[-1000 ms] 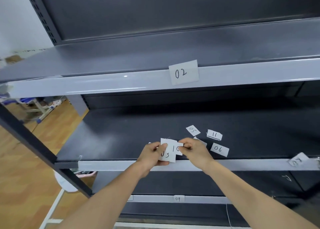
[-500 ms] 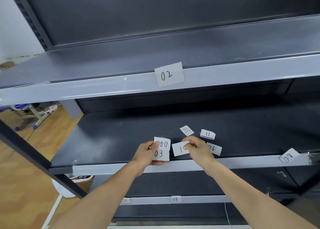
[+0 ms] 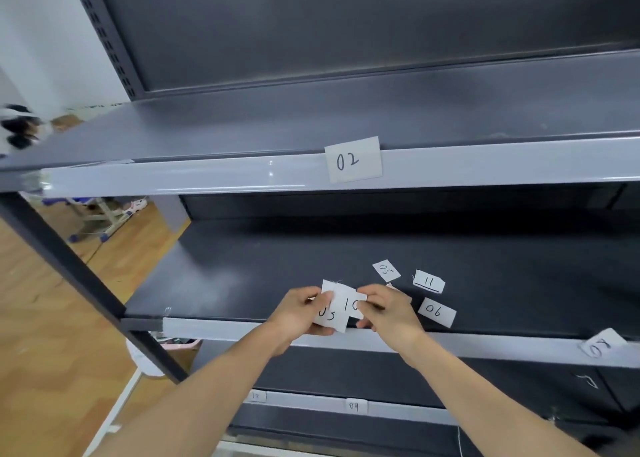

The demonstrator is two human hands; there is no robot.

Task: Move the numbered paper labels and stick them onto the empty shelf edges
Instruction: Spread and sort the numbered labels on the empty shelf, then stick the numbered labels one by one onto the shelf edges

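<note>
My left hand (image 3: 298, 313) grips a small stack of white paper labels (image 3: 330, 318) with "03" on the front one, just above the middle shelf's front edge (image 3: 221, 330). My right hand (image 3: 388, 309) pinches the label "10" (image 3: 351, 305), which overlaps that stack. Loose labels "05" (image 3: 386, 270), "11" (image 3: 428, 282) and "06" (image 3: 436, 312) lie on the dark middle shelf to the right of my hands. Label "02" (image 3: 353, 159) is stuck on the upper shelf edge (image 3: 173, 179). Label "08" (image 3: 602, 346) hangs at the middle edge, far right.
The lower shelf edge (image 3: 311, 401) carries small labels "10" (image 3: 255, 395) and "09" (image 3: 354, 405). A dark metal upright (image 3: 79, 269) slants down at the left. Wooden floor (image 3: 45, 335) and a white wheeled frame (image 3: 100, 217) lie beyond it.
The "10" label, held apart from the stack half a second ago, is back against it. My hands have come together again, and the view has shifted a little.
</note>
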